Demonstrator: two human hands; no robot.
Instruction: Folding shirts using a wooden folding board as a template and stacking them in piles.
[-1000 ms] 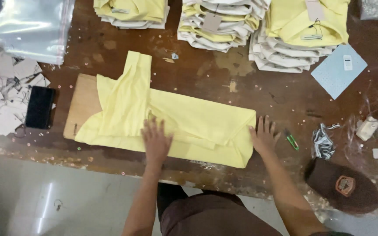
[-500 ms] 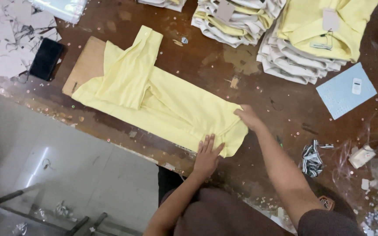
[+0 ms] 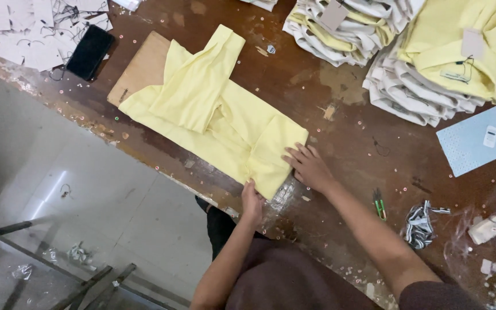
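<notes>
Head view: yellow shirt point(image 3: 213, 120) laid flat on brown table point(image 3: 328, 92), partly over cardboard folding board point(image 3: 144, 66). Bottom hem is turned up into fold, pinned by left hand point(image 3: 252, 202) at near edge and right hand point(image 3: 308, 166), fingers spread flat, at fold's side, apparently so crease is kept. Nothing is gripped. Folded stacks point(image 3: 426, 63) are seen beyond; black phone point(image 3: 90, 51) at left.

Left hand point(image 3: 252, 199), right hand point(image 3: 309, 166) flat, fingers spread
</notes>
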